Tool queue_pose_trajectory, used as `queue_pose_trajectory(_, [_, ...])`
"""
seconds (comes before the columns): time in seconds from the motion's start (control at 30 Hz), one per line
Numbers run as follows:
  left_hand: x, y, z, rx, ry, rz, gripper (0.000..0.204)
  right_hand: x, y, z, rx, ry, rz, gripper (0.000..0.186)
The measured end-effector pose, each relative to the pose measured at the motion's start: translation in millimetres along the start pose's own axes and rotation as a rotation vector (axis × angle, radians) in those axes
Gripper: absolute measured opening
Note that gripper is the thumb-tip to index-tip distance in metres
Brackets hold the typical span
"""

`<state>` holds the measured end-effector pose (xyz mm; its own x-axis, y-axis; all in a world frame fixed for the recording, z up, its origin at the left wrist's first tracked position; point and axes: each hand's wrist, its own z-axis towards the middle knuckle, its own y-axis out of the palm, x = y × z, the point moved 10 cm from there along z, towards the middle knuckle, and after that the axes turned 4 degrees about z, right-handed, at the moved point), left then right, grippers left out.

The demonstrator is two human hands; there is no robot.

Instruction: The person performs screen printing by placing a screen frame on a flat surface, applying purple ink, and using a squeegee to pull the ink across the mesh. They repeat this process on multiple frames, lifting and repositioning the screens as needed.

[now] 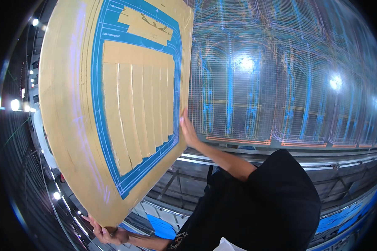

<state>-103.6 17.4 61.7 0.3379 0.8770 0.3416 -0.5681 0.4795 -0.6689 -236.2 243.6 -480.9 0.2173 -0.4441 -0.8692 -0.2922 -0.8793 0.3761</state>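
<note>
Holds a board (115, 113) up, left of a lined table (243, 88) — cut off at the top, hidden at the back. Looks tan, with tan strips (148, 104) over blue. Clasps the bottom corner with the left hand (106, 235); sets the right hand (188, 131) against the side edge — cannot tell whether clamped.

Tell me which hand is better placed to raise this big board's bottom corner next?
Probably the left hand: it is at the board's bottom corner, while the right hand is higher, at the side edge.
</note>
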Motion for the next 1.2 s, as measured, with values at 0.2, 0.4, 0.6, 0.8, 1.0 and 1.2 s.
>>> queue_pose_trajectory(0.2, [31.6, 25.0, 11.4, -0.098, 0.118, -0.004, 0.053, 21.5, -11.8, -116.1, -0.307, 0.375, 0.132, 0.089])
queue_pose_trajectory(0.4, [50.6, 28.7, 23.0, -0.202, 0.256, -0.106, 0.072, -251.1, -6.8, -117.5, -0.276, -0.14, 0.178, 0.085])
queue_pose_trajectory(0.6, [106.1, 38.9, -11.1, -0.242, 0.529, -0.673, 0.128, -417.7, 8.0, -168.0, -0.253, -0.541, 0.051, 0.095])
queue_pose_trajectory(0.8, [-46.2, 68.0, -74.5, -0.064, -0.131, -0.869, 0.096, -460.0, -78.6, -189.1, 0.082, -0.56, -0.281, 0.097])
queue_pose_trajectory(1.0, [-333.8, 182.7, -295.8, 0.16, -1.105, -0.419, 0.072, -434.7, -217.3, -234.9, 0.358, -0.409, -0.278, 0.067])
queue_pose_trajectory(1.2, [-422.4, 266.2, -408.0, -0.112, -1.781, -0.627, 0.104, -349.3, -418.9, -198.5, 0.518, -0.195, -0.4, 0.03])
